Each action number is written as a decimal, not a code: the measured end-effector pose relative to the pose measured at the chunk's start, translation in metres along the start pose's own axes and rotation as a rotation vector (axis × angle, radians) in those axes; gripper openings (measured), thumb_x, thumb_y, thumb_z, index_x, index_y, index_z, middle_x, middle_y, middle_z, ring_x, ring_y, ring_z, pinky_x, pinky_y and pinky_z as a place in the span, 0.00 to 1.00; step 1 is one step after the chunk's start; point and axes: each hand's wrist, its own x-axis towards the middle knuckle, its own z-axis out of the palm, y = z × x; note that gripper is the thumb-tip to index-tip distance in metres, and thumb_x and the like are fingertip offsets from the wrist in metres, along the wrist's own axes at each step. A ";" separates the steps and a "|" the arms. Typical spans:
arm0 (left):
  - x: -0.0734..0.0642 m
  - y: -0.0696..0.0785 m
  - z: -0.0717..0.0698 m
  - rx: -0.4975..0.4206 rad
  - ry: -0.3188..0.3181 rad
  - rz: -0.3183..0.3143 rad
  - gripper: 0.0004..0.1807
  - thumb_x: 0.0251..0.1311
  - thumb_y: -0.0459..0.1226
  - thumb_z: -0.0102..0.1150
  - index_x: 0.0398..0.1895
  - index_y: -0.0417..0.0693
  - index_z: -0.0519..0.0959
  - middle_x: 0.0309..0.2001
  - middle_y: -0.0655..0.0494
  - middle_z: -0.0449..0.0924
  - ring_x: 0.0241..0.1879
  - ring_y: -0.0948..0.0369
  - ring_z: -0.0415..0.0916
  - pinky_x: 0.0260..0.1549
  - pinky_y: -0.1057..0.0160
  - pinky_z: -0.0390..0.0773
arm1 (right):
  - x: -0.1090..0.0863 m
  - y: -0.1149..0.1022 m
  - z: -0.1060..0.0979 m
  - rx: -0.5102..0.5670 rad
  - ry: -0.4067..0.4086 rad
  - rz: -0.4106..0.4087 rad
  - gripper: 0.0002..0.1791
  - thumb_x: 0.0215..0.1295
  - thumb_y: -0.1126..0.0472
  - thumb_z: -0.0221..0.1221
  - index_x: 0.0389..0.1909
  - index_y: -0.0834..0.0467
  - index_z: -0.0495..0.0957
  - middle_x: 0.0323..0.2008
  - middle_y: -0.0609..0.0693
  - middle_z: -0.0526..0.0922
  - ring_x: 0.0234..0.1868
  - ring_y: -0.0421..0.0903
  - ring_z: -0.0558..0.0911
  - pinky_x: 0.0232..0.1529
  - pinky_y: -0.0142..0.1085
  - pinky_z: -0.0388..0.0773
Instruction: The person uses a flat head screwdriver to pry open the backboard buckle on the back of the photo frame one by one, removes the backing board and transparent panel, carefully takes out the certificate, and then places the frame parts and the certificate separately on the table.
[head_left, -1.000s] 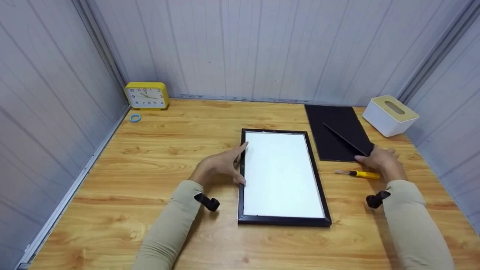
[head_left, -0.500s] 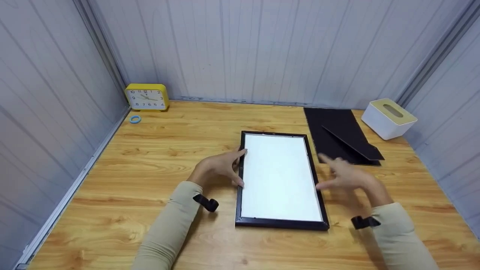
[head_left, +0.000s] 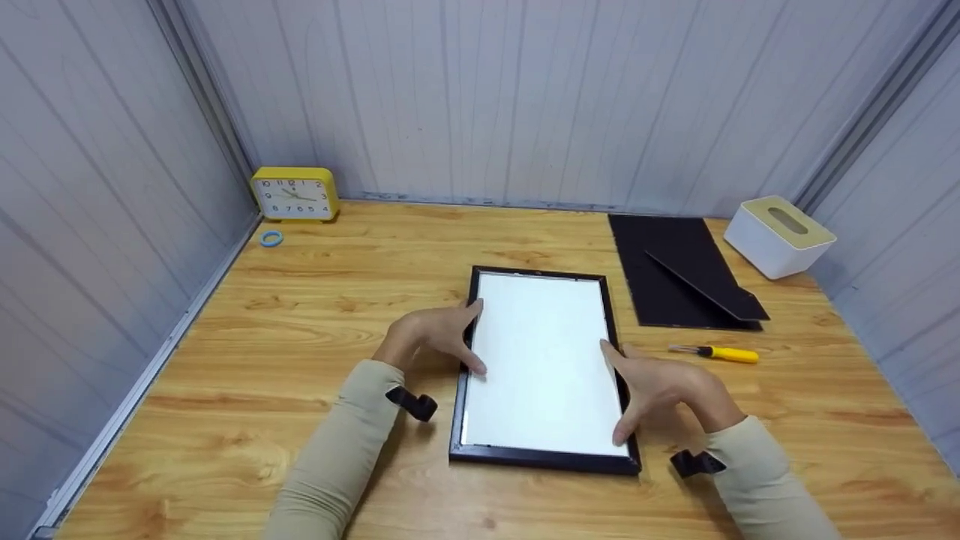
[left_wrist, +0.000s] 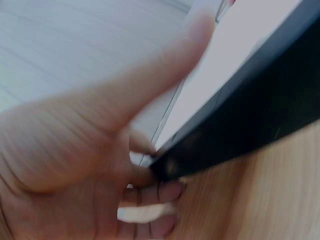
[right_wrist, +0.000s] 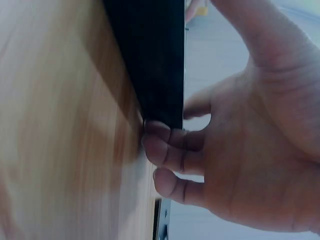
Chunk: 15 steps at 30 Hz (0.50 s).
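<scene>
A black picture frame [head_left: 544, 459] with a white sheet [head_left: 540, 360] inside lies on the wooden table, slightly turned. My left hand [head_left: 439, 330] grips its left side, the thumb reaching over the rim onto the white surface. On the opposite side my right hand [head_left: 664, 382] holds the right edge, thumb and forefinger over the rim. In the left wrist view, the fingers of the left hand [left_wrist: 90, 155] meet the frame's dark outer side [left_wrist: 240, 110]. The right wrist view has curled fingertips [right_wrist: 157, 150] of the right hand at the frame's lower edge, close to the table.
To the right lies a black backing board [head_left: 660, 236] with a raised stand flap [head_left: 709, 289]. A screwdriver with a yellow handle [head_left: 731, 354] is in front of it. A tissue box [head_left: 776, 244], a yellow clock [head_left: 296, 195] and a blue ring [head_left: 271, 238] stand farther back.
My right hand has left the black backing board and come over to the frame's right edge. The frame has shifted slightly left and nearer, turning a little. The left hand has stayed on it.
</scene>
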 end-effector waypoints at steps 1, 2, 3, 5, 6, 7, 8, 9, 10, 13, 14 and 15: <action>-0.001 0.002 0.001 0.014 0.010 -0.020 0.76 0.42 0.61 0.77 0.81 0.47 0.32 0.79 0.41 0.27 0.78 0.52 0.29 0.74 0.53 0.39 | 0.001 -0.002 0.001 -0.009 0.003 0.010 0.84 0.37 0.35 0.79 0.78 0.67 0.29 0.75 0.76 0.33 0.76 0.69 0.39 0.72 0.62 0.45; -0.002 0.004 0.001 0.029 0.018 -0.042 0.76 0.41 0.61 0.78 0.81 0.47 0.32 0.79 0.40 0.27 0.78 0.52 0.29 0.74 0.53 0.39 | 0.002 -0.004 0.001 -0.019 0.007 0.019 0.85 0.35 0.34 0.79 0.78 0.67 0.29 0.75 0.76 0.33 0.76 0.69 0.40 0.72 0.61 0.45; -0.002 0.007 0.002 0.046 0.022 -0.061 0.77 0.40 0.61 0.78 0.81 0.47 0.32 0.78 0.38 0.27 0.78 0.51 0.30 0.74 0.52 0.40 | 0.003 -0.006 0.001 -0.026 0.011 0.026 0.85 0.34 0.34 0.79 0.78 0.67 0.29 0.75 0.76 0.33 0.76 0.68 0.40 0.72 0.61 0.45; -0.004 0.011 0.001 0.094 0.028 -0.088 0.77 0.39 0.61 0.78 0.81 0.46 0.33 0.78 0.36 0.29 0.78 0.49 0.32 0.74 0.51 0.42 | 0.003 -0.007 0.002 -0.038 0.024 0.028 0.86 0.32 0.34 0.80 0.78 0.68 0.30 0.75 0.76 0.34 0.76 0.68 0.41 0.72 0.61 0.46; -0.005 0.012 0.001 0.118 0.028 -0.101 0.77 0.39 0.62 0.78 0.81 0.46 0.34 0.78 0.35 0.30 0.78 0.49 0.33 0.74 0.51 0.43 | 0.003 -0.007 0.002 -0.043 0.028 0.024 0.86 0.32 0.34 0.80 0.78 0.68 0.30 0.75 0.75 0.34 0.76 0.68 0.41 0.72 0.61 0.47; -0.006 0.014 0.001 0.140 0.029 -0.114 0.77 0.38 0.63 0.78 0.81 0.47 0.35 0.78 0.35 0.32 0.78 0.49 0.35 0.74 0.50 0.45 | 0.003 -0.007 0.003 -0.046 0.033 0.018 0.86 0.32 0.34 0.80 0.78 0.68 0.30 0.75 0.75 0.35 0.76 0.68 0.42 0.72 0.61 0.48; -0.007 0.015 0.001 0.160 0.031 -0.128 0.77 0.37 0.64 0.78 0.81 0.47 0.35 0.78 0.36 0.33 0.77 0.48 0.36 0.73 0.50 0.46 | 0.003 -0.007 0.003 -0.049 0.038 0.009 0.86 0.32 0.34 0.80 0.78 0.68 0.31 0.75 0.75 0.35 0.76 0.68 0.42 0.72 0.61 0.48; -0.008 0.017 0.001 0.180 0.032 -0.139 0.77 0.36 0.65 0.78 0.81 0.47 0.36 0.78 0.36 0.35 0.77 0.48 0.38 0.73 0.50 0.48 | 0.003 -0.006 0.003 -0.050 0.042 0.001 0.86 0.32 0.34 0.80 0.78 0.68 0.31 0.75 0.76 0.35 0.76 0.68 0.42 0.71 0.61 0.49; -0.008 0.017 0.001 0.200 0.033 -0.144 0.77 0.36 0.65 0.77 0.81 0.47 0.37 0.78 0.36 0.36 0.77 0.48 0.39 0.73 0.49 0.49 | 0.003 -0.006 0.004 -0.049 0.043 -0.006 0.86 0.32 0.34 0.80 0.78 0.68 0.31 0.75 0.76 0.35 0.76 0.69 0.42 0.71 0.61 0.49; -0.009 0.018 0.001 0.220 0.037 -0.154 0.77 0.35 0.66 0.77 0.81 0.47 0.38 0.78 0.36 0.38 0.77 0.47 0.41 0.72 0.49 0.50 | 0.004 -0.005 0.005 -0.041 0.046 -0.021 0.85 0.33 0.35 0.80 0.78 0.68 0.32 0.75 0.76 0.36 0.76 0.69 0.43 0.71 0.61 0.50; -0.009 0.018 0.001 0.218 0.039 -0.153 0.77 0.35 0.66 0.77 0.81 0.47 0.39 0.78 0.37 0.38 0.77 0.47 0.41 0.73 0.50 0.50 | 0.004 -0.005 0.005 -0.038 0.048 -0.024 0.85 0.33 0.35 0.80 0.78 0.68 0.32 0.75 0.75 0.36 0.76 0.69 0.43 0.71 0.61 0.50; -0.009 0.018 0.001 0.214 0.040 -0.151 0.77 0.35 0.66 0.77 0.81 0.47 0.39 0.78 0.37 0.38 0.77 0.47 0.41 0.73 0.50 0.50 | 0.004 -0.005 0.005 -0.036 0.051 -0.025 0.85 0.33 0.35 0.80 0.78 0.68 0.33 0.75 0.75 0.37 0.76 0.69 0.43 0.71 0.61 0.50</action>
